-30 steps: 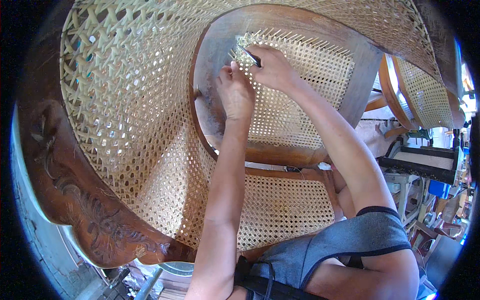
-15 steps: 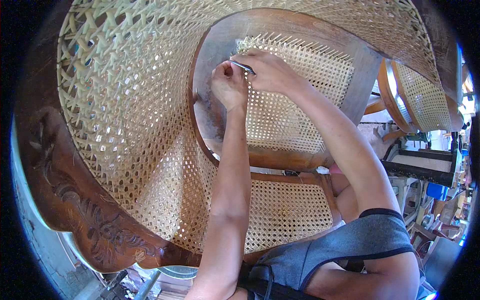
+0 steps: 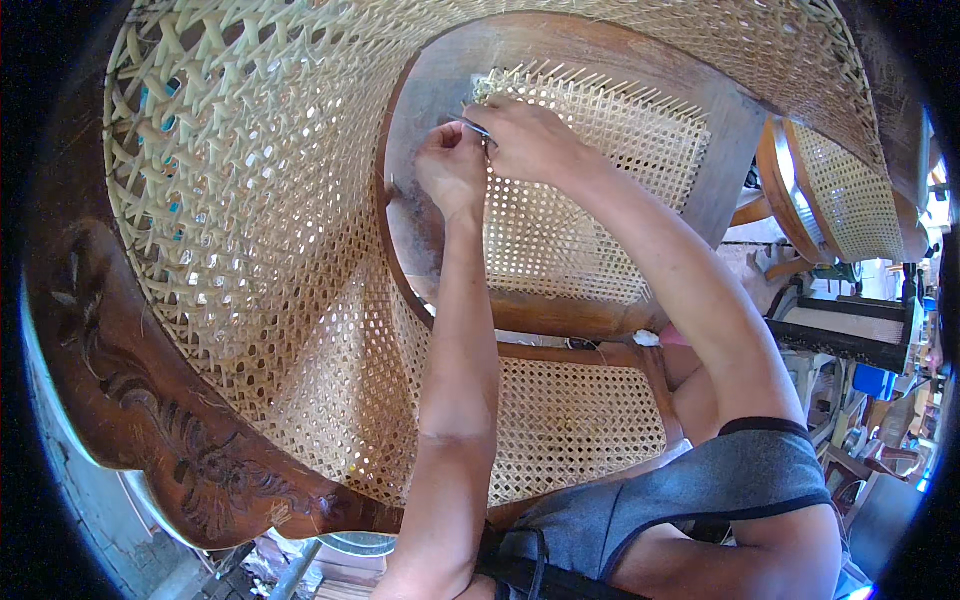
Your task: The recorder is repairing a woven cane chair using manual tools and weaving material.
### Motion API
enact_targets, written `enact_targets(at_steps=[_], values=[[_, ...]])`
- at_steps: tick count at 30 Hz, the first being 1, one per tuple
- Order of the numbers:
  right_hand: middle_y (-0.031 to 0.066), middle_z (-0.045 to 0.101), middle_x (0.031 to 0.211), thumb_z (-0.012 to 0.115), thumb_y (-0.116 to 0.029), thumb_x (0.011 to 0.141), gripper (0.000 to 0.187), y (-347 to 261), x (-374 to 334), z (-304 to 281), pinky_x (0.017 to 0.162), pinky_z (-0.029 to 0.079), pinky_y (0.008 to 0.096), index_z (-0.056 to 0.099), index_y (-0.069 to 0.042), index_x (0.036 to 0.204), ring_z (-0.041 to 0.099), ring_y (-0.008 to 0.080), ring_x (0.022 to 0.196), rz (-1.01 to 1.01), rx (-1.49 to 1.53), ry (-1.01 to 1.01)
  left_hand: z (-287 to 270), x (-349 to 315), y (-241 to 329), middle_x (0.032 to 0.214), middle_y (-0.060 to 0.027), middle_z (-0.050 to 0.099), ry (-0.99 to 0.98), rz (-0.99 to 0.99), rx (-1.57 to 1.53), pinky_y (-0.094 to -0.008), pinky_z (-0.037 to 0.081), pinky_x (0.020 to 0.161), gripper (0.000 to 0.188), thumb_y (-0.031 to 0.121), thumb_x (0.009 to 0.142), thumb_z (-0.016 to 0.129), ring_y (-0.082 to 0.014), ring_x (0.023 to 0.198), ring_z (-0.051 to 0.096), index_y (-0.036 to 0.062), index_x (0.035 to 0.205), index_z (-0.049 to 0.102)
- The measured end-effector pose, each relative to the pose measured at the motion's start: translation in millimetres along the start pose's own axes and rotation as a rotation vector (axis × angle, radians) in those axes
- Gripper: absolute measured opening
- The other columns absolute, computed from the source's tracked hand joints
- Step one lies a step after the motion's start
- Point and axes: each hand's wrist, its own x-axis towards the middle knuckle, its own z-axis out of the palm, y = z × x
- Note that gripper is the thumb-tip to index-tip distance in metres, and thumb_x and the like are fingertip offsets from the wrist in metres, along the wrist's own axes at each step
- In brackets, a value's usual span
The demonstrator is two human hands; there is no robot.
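Observation:
At the left edge of the woven cane seat panel, my two hands work close together. My right hand lies knuckles up over the cane's upper left corner, its fingers closed on a slim, pointed metal tool. The tool's far end reaches toward my left hand, whose thumb and forefinger are pinched together above the wooden seat frame. What that pinch holds is too small to make out. Loose cane ends stick up along the panel's far edge. My right fingers hide the corner of the weave.
A curved cane backrest with a carved dark wood rim wraps around the left and far sides. Nearer me is another cane panel. Other cane furniture and a blue box stand at the right.
Both hands have shifted slightly left, and the metal tool has moved left with them. Less of the tool shows beside my right fingers. My grip looks the same.

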Motion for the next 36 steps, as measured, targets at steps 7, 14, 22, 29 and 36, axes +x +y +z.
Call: enact_targets(at_steps=[7, 14, 22, 29, 36], values=[[0.0237, 0.064, 0.103, 0.055, -0.002, 0.071, 0.041, 1, -1, -23, 0.089, 0.050, 0.0464, 0.061, 0.000, 0.112, 0.062, 0.0398, 0.099, 0.117, 0.261, 0.042, -3, 21, -18, 0.071, -0.0040, 0.068, 0.004, 0.052, -0.208, -0.0226, 0.046, 0.054, 0.017, 0.010, 0.078, 0.077, -0.0082, 0.060, 0.058, -0.0034, 0.086, 0.069], [0.0216, 0.064, 0.104, 0.055, -0.001, 0.069, 0.042, 9, 2, -16, 0.091, 0.049, 0.0459, 0.063, -0.001, 0.110, 0.061, 0.0375, 0.103, 0.016, 0.219, 0.163, 0, 19, -18, 0.076, -0.0070, 0.069, -0.076, 0.016, -0.187, -0.0271, 0.051, 0.064, 0.018, 0.009, 0.077, 0.077, -0.0138, 0.068, 0.064, -0.0029, 0.087, 0.069], [0.0145, 0.063, 0.117, 0.062, -0.005, 0.072, 0.052, 2, 4, -23, 0.093, 0.050, 0.0425, 0.061, -0.013, 0.124, 0.060, 0.0327, 0.111, 0.040, 0.056, -0.034, 18, 9, -15, 0.087, -0.0119, 0.067, 0.041, 0.024, -0.132, -0.0318, 0.050, 0.068, 0.020, 0.019, 0.084, 0.072, -0.0172, 0.074, 0.065, -0.0002, 0.088, 0.070], [0.0147, 0.061, 0.118, 0.061, -0.004, 0.073, 0.056, -9, 5, -19, 0.096, 0.048, 0.0418, 0.058, -0.013, 0.128, 0.059, 0.0328, 0.111, 0.097, 0.099, -0.024, 10, -2, -18, 0.081, -0.0116, 0.065, 0.201, 0.248, 0.046, -0.0343, 0.050, 0.065, 0.019, 0.022, 0.087, 0.069, -0.0197, 0.072, 0.063, 0.0027, 0.087, 0.069], [0.0150, 0.063, 0.114, 0.069, -0.015, 0.073, 0.051, 19, 3, -18, 0.094, 0.048, 0.0428, 0.061, -0.012, 0.122, 0.059, 0.0343, 0.110, 0.012, 0.144, 0.080, 29, 8, -16, 0.079, -0.0127, 0.065, 0.122, 0.223, -0.077, -0.0349, 0.050, 0.070, 0.015, 0.014, 0.089, 0.063, -0.0247, 0.073, 0.064, -0.0007, 0.091, 0.069]])
